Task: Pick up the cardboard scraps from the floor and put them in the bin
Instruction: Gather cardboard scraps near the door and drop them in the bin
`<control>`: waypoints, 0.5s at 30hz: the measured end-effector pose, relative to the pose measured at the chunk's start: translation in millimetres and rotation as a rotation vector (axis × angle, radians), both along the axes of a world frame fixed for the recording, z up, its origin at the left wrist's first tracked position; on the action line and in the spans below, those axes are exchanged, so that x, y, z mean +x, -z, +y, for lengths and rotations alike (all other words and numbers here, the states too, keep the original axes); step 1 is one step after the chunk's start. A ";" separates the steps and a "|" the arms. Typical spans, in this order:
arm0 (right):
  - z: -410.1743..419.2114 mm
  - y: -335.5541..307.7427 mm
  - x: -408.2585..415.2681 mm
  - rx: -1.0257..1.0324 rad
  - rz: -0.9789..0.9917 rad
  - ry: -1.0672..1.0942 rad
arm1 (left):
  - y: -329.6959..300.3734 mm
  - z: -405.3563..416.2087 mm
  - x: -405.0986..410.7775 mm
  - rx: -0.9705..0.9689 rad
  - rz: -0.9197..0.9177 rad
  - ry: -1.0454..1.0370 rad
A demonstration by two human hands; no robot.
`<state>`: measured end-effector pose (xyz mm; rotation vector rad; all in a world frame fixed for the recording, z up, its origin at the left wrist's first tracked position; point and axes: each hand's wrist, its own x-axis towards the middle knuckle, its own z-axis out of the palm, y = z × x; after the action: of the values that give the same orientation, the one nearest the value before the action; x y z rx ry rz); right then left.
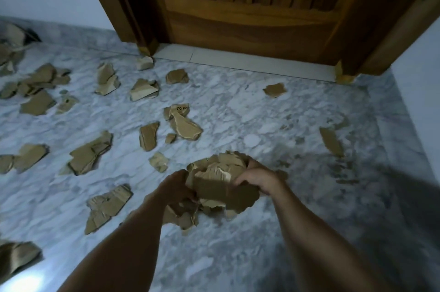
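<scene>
- Left hand (177, 188): fingers curled round the near-left edge of the bundle (221, 182) of scraps.
- Right hand (258, 178): grips the bundle's right side.
- Loose scraps (90, 153): strewn on floor (262, 125), left of and beyond both hands.
- Door (250, 6): far ahead.

Marble floor (250, 110) strewn with cardboard scraps (91, 152).
Torn brown pieces lie scattered mostly across its left half; one lone scrap (275, 90) sits near the wooden door (250, 18).
</scene>
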<state>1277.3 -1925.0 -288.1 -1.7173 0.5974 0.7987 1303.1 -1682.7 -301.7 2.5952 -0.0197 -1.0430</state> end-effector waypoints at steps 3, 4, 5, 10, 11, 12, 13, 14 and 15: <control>37.0 13.1 1.8 0.047 0.023 0.005 | 18.7 13.6 0.1 -0.111 0.010 -0.010; 43.7 15.5 0.0 0.050 0.027 -0.020 | 22.9 18.3 0.5 -0.150 0.034 -0.032; 47.6 18.5 -2.1 0.065 0.035 -0.039 | 26.6 23.1 1.0 -0.188 0.056 -0.059; 58.6 27.3 -13.9 0.200 0.009 0.036 | 27.6 24.8 6.6 -0.260 0.080 -0.144; 59.5 24.4 -14.0 0.194 -0.015 0.061 | 26.2 23.3 8.8 -0.253 0.070 -0.161; 58.7 23.0 -12.7 0.186 -0.035 0.095 | 24.1 22.6 10.4 -0.242 0.066 -0.182; 56.9 20.1 -11.1 0.205 -0.040 0.144 | 23.2 24.0 12.6 -0.243 0.076 -0.201; 53.1 18.2 -8.7 0.248 -0.038 0.217 | 23.1 27.9 14.4 -0.254 0.099 -0.223; 46.7 17.4 -5.9 0.299 -0.036 0.308 | 23.4 34.8 15.6 -0.261 0.121 -0.245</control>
<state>1271.3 -1878.3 -305.4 -1.3243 0.6628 0.6024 1318.7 -1647.9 -325.0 2.2325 0.1754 -1.0293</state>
